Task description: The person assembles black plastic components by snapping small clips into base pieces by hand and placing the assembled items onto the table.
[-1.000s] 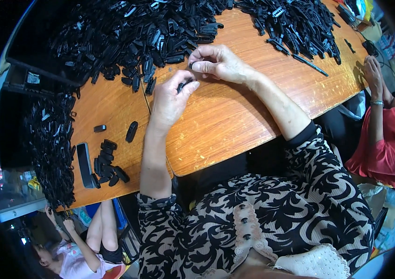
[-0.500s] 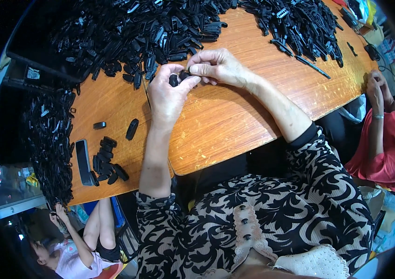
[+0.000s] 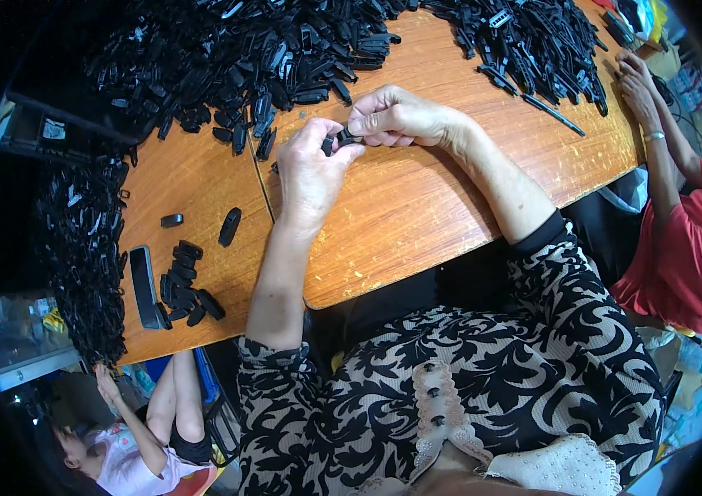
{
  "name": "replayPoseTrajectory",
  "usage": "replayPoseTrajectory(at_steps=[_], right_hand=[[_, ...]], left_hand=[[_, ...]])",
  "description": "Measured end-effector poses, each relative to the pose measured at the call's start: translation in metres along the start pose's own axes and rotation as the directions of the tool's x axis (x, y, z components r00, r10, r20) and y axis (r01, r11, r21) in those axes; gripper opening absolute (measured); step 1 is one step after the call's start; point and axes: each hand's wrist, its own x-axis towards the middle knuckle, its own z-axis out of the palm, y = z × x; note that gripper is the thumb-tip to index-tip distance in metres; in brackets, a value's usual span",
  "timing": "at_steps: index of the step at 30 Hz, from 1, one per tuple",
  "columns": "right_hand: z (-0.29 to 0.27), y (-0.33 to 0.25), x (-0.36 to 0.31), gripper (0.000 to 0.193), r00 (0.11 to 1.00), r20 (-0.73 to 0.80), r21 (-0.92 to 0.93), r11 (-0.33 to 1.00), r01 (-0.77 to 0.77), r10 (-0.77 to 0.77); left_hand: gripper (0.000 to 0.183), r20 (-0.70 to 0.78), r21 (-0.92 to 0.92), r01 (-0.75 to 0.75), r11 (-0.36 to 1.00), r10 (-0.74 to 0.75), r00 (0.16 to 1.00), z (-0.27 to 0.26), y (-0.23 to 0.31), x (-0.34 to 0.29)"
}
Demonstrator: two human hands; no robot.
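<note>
Head view: from where I sit, I have both bare hands together above the wooden table (image 3: 401, 223), fingertips nearly meeting. The left hand (image 3: 310, 169) curls thumb and forefinger around a small black piece (image 3: 328, 146); the right hand (image 3: 401, 117) pinches a dark bit (image 3: 347, 134) just beside it, at the left thumb's tip. Neither set of fingers is released, though I cannot tell how hard they press, nor whether I am seeing two separate parts or two ends of one.

I judge the step in hand to be close fingertip work, perhaps joining or adjusting at that spot. To me the next move calls for a steady left grip and a small, well-aligned push or turn from the right fingers.

What shows of the held piece is dark, compact and hard-looking, mostly covered by skin; any slot or catch is too small to make out. Beyond the fingertips spreads a large heap of black parts (image 3: 243, 66), and off to their right lies another pile of slimmer parts (image 3: 525, 58). Left of the fingers and nearer the body, a loose cluster of black pieces (image 3: 186, 277) rests beside a phone-like slab (image 3: 143, 285)
</note>
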Motion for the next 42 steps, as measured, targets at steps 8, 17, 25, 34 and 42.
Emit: replayPoseTrajectory(at_steps=[8,17,25,34,42], right_hand=[[0.002,-0.005,-0.002,0.016,0.998,0.018,-0.088,0.995,-0.055,0.057],[0.010,-0.005,0.001,0.023,0.997,-0.030,-0.079,0.994,-0.071,0.069],[0.003,-0.011,-0.011,0.036,0.996,0.009,-0.123,0.989,-0.084,0.086],[0.036,-0.009,-0.002,0.040,0.973,-0.121,0.001,0.980,0.199,-0.197],[-0.008,0.017,0.016,0.034,0.682,-0.018,-0.979,0.152,0.138,-0.732]], left_hand=[[0.032,-0.004,-0.005,-0.046,0.999,0.046,0.999,0.000,0.000,-0.002],[0.030,-0.033,0.013,-0.136,0.991,0.136,0.990,-0.002,-0.003,0.000],[0.021,0.177,-0.377,0.184,0.908,-0.125,0.976,-0.021,0.006,0.004],[0.021,0.205,-0.721,0.263,0.641,-0.166,0.965,-0.030,-0.010,0.011],[0.015,-0.020,-0.990,0.028,0.137,-0.335,0.942,-0.082,-0.026,0.028]])
